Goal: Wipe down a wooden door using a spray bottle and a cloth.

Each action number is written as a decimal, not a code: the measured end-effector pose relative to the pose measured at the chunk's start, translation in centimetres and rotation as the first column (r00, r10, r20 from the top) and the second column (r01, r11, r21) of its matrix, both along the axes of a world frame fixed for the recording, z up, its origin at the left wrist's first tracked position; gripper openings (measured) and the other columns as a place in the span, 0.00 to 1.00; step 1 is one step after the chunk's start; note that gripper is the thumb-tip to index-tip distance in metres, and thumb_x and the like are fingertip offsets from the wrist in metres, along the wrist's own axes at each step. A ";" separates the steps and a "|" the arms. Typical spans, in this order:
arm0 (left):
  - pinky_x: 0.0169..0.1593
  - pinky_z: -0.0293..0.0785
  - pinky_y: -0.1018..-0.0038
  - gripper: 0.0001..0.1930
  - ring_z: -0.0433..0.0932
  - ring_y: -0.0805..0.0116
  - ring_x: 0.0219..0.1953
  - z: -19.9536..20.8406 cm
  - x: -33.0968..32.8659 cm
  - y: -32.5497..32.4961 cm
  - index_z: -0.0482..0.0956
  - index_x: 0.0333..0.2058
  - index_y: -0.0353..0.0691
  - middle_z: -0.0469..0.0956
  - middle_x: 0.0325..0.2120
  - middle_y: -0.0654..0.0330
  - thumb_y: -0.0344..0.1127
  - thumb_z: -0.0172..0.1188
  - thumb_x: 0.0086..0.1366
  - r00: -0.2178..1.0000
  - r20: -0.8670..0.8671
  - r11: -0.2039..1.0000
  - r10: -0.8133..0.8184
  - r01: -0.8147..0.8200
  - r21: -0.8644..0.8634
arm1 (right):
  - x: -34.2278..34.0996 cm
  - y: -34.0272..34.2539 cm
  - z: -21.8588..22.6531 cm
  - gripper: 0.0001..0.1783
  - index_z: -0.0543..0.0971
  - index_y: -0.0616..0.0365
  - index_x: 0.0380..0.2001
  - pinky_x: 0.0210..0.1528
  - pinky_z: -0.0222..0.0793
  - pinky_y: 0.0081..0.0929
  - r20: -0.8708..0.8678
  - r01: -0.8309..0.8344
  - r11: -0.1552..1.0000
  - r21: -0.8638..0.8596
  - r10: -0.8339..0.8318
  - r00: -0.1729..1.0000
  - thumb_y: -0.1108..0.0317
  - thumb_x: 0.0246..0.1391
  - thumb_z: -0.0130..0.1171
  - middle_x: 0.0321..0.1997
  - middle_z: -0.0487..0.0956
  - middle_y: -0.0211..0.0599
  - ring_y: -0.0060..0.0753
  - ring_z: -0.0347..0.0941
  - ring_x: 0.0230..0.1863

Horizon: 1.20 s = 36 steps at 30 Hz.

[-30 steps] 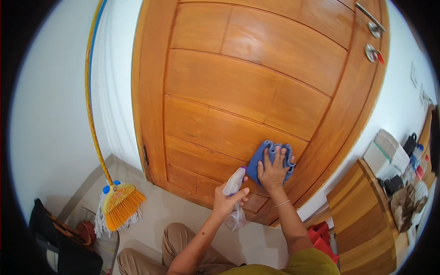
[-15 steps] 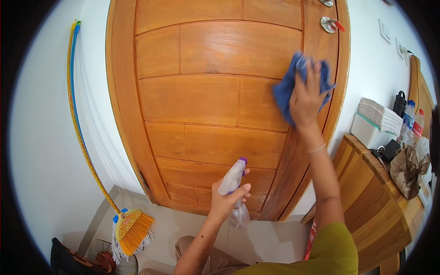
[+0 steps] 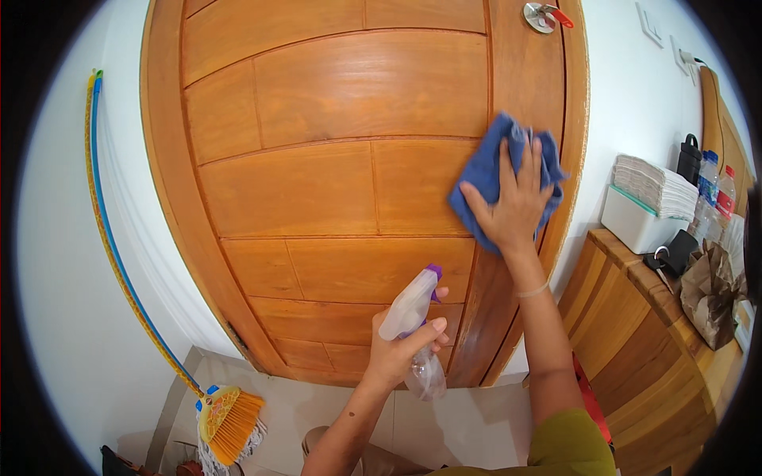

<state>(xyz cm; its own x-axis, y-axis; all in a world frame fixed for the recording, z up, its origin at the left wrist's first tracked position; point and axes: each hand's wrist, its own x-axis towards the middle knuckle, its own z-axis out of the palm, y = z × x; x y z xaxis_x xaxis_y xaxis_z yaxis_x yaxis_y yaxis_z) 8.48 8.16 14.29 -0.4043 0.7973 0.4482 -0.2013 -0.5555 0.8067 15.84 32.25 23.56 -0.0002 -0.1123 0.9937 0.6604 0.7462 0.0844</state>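
A blue cloth (image 3: pixel 481 176) lies pressed against the right side of a brown wooden door (image 3: pixel 294 190). On top of it, my right hand (image 3: pixel 514 208) is open, its fingers spread flat over the fabric. Lower down, in front of the door, my left hand (image 3: pixel 394 349) is closed around the neck of a spray bottle (image 3: pixel 429 374). This bottle has a clear body and a whitish, purple-tipped spray head, which points up and to the right. My fingers partly hide its neck and trigger.
A metal door handle with a red part (image 3: pixel 541 17) is above the cloth. On the right, a wooden cabinet (image 3: pixel 635 333) bears a white box of napkins (image 3: pixel 639 222), bottles, keys and crumpled brown paper (image 3: pixel 709 293). An orange broom (image 3: pixel 230 420) and a mop lean against the left wall.
My right hand and the cloth have slid down the door, and the fingers are more spread. My view has tilted lower and shifted right. My left hand still holds the spray bottle.
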 end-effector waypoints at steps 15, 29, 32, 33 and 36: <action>0.25 0.73 0.77 0.22 0.78 0.74 0.24 8.8 -8.9 -6.9 0.76 0.53 0.29 0.80 0.43 0.57 0.30 0.67 0.61 0.919 -0.138 0.921 0.369 -0.343 0.184 | -9.4 -6.4 8.5 0.40 0.66 0.49 0.68 0.71 0.32 0.69 0.095 0.062 0.998 -0.014 -0.060 0.994 0.39 0.58 0.51 0.77 0.54 0.44 0.47 0.41 0.79; 0.21 0.72 0.75 0.24 0.79 0.69 0.21 13.2 -18.5 -9.7 0.74 0.53 0.35 0.79 0.40 0.57 0.32 0.67 0.59 0.818 -0.040 0.796 0.574 -0.546 0.261 | -23.3 -14.7 16.0 0.40 0.67 0.51 0.67 0.70 0.30 0.74 0.212 -0.124 0.987 0.103 0.100 0.972 0.40 0.58 0.50 0.77 0.53 0.47 0.49 0.39 0.79; 0.20 0.73 0.75 0.27 0.80 0.67 0.21 12.9 -20.0 -10.6 0.70 0.58 0.38 0.79 0.45 0.55 0.30 0.65 0.60 0.804 -0.039 0.784 0.593 -0.565 0.257 | -26.3 -16.2 16.7 0.40 0.68 0.53 0.67 0.70 0.29 0.74 0.212 -0.146 0.985 0.096 0.123 0.969 0.40 0.57 0.50 0.76 0.53 0.48 0.50 0.39 0.79; 0.20 0.73 0.75 0.27 0.80 0.67 0.21 12.7 -20.4 -11.0 0.70 0.58 0.38 0.79 0.45 0.55 0.30 0.65 0.60 0.793 -0.032 0.773 0.608 -0.582 0.251 | -27.2 -16.7 17.0 0.39 0.68 0.53 0.66 0.70 0.27 0.75 0.206 -0.169 0.980 0.102 0.146 0.968 0.41 0.57 0.51 0.76 0.54 0.50 0.51 0.40 0.78; 0.20 0.73 0.75 0.27 0.80 0.67 0.21 12.4 -21.4 -11.8 0.69 0.58 0.37 0.79 0.45 0.54 0.29 0.64 0.60 0.771 -0.025 0.749 0.636 -0.610 0.261 | -29.1 -18.7 17.7 0.40 0.64 0.49 0.69 0.70 0.26 0.74 0.245 -0.097 0.995 0.035 0.086 0.966 0.39 0.59 0.46 0.78 0.51 0.44 0.48 0.37 0.79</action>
<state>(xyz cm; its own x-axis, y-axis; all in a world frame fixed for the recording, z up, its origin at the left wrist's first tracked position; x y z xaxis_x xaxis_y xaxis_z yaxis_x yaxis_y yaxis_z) -12.94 -3.64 26.73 -0.7148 0.2562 0.6507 0.3324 -0.6941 0.6385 -13.21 13.59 41.24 -0.2290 -0.1686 0.9587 0.5449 0.7939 0.2698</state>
